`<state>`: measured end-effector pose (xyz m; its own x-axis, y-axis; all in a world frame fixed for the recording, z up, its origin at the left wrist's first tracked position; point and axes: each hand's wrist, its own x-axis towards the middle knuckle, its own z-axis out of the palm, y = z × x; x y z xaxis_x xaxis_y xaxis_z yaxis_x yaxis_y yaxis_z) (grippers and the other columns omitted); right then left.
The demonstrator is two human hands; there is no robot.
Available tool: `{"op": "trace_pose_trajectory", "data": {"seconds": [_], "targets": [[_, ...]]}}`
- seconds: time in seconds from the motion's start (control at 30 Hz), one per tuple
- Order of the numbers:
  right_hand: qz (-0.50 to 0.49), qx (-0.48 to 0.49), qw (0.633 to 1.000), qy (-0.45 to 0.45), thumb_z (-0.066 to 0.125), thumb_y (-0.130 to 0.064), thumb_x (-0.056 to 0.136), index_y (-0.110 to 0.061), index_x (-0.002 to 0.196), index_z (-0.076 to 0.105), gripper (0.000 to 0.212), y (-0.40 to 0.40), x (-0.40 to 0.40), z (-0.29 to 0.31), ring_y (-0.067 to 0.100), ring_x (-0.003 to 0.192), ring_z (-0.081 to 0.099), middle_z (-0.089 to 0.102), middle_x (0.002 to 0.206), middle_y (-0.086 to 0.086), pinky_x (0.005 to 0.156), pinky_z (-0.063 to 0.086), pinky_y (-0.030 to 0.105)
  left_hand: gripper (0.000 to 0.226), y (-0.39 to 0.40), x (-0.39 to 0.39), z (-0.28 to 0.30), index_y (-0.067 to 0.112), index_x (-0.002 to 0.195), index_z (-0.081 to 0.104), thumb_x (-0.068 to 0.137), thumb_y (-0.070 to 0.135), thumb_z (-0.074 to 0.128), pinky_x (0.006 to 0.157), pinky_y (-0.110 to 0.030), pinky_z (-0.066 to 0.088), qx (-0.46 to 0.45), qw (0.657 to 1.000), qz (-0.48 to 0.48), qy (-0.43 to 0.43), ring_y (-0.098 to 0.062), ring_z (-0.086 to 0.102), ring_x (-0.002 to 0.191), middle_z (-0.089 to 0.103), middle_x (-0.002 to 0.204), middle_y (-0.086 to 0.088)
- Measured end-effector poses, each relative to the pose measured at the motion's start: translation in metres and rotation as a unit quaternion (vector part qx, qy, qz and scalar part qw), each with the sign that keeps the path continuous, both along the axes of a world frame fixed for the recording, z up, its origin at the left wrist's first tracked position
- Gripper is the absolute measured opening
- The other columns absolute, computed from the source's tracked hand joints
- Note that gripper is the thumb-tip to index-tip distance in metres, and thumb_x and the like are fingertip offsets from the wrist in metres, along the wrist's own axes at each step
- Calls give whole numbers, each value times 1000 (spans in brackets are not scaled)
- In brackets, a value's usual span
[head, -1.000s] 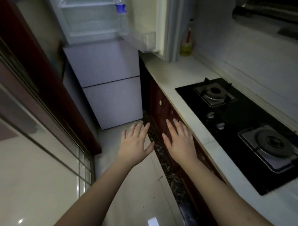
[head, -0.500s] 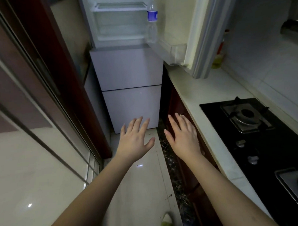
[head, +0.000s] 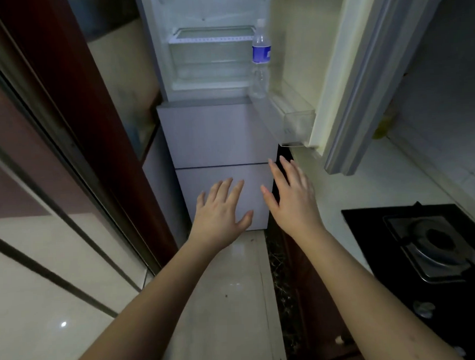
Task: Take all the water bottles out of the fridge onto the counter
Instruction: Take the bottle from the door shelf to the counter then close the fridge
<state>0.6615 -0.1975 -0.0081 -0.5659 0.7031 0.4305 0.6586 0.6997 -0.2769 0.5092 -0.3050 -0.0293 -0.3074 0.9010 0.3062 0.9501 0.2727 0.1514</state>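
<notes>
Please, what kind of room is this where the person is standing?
Most likely a narrow home kitchen. A fridge stands at the far end with its upper door open and a water bottle in the door rack, and a pale counter on the right holds a black gas hob.

left hand [head: 221, 211]: held out forward on a bare outstretched arm, palm down, fingers straight and spread, nothing held | right hand [head: 293, 197]: held out beside it, slightly farther forward, fingers straight, nothing held
</notes>
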Motion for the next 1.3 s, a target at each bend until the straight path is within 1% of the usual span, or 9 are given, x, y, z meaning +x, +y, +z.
{"op": "trace_pose_trajectory", "data": {"seconds": [0.13, 0.33, 0.57, 0.7, 0.83, 0.97, 1.07, 1.17, 1.3], "targets": [[2, 21, 999, 30, 39, -48, 100, -23, 153, 28, 60, 29, -32, 26, 27, 147, 19, 26, 160, 6, 115, 25, 46, 74, 29, -29, 18, 25, 153, 18, 91, 63, 32, 115, -55, 25, 8, 1000, 5, 11, -23, 22, 146, 27, 159, -5], [1, 42, 996, 80, 46, -43, 100, -18, 151, 33, 59, 69, -89, 67, 32, 146, 24, 31, 157, 11, 115, 27, 48, 73, 83, -82, 49, 24, 154, 19, 94, 58, 40, 113, -54, 26, 35, 999, -29, 20, -24, 22, 146, 26, 159, -6], [-47, 78, 989, 113, 52, -39, 98, -13, 147, 41, 57, 120, -158, 105, 34, 141, 31, 38, 153, 13, 113, 29, 45, 73, 134, -150, 78, 22, 154, 21, 93, 55, 43, 111, -54, 28, 61, 996, -62, 26, -25, 23, 146, 26, 160, -6], [-76, 94, 986, 115, 52, -40, 98, -13, 148, 40, 58, 146, -184, 115, 34, 140, 33, 39, 152, 14, 113, 28, 44, 73, 156, -176, 88, 23, 155, 18, 94, 57, 41, 114, -53, 24, 58, 994, -84, 32, -23, 21, 147, 23, 161, -5], [-91, 65, 989, 95, 49, -42, 98, -16, 150, 37, 59, 171, -206, 123, 31, 142, 29, 34, 155, 11, 115, 26, 43, 72, 177, -192, 99, 24, 154, 18, 94, 57, 40, 114, -51, 24, 63, 993, -94, 32, -21, 21, 147, 23, 161, -3], [-103, 48, 990, 84, 49, -43, 97, -17, 150, 35, 61, 206, -224, 137, 30, 142, 29, 33, 156, 10, 114, 27, 42, 71, 199, -208, 108, 25, 153, 22, 93, 57, 42, 114, -51, 24, 62, 994, -90, 16, -21, 23, 146, 24, 160, -3], [-111, 45, 989, 89, 51, -43, 96, -18, 149, 35, 61, 236, -236, 153, 30, 137, 34, 36, 153, 9, 109, 32, 41, 70, 215, -217, 117, 25, 152, 26, 93, 57, 44, 113, -50, 27, 78, 994, -77, 10, -22, 28, 143, 28, 158, -3], [-118, 31, 988, 90, 51, -44, 95, -18, 150, 33, 64, 265, -249, 168, 31, 135, 37, 38, 151, 9, 106, 35, 40, 67, 231, -223, 128, 26, 151, 28, 93, 54, 46, 111, -45, 29, 92, 993, -77, 14, -23, 35, 139, 34, 156, -3], [-127, -49, 981, 139, 58, -40, 90, -16, 149, 31, 69, 300, -266, 178, 34, 128, 43, 42, 143, 14, 100, 39, 41, 63, 251, -230, 141, 25, 151, 31, 94, 48, 46, 109, -41, 31, 110, 991, -79, 17, -22, 37, 138, 38, 153, -2]]}}
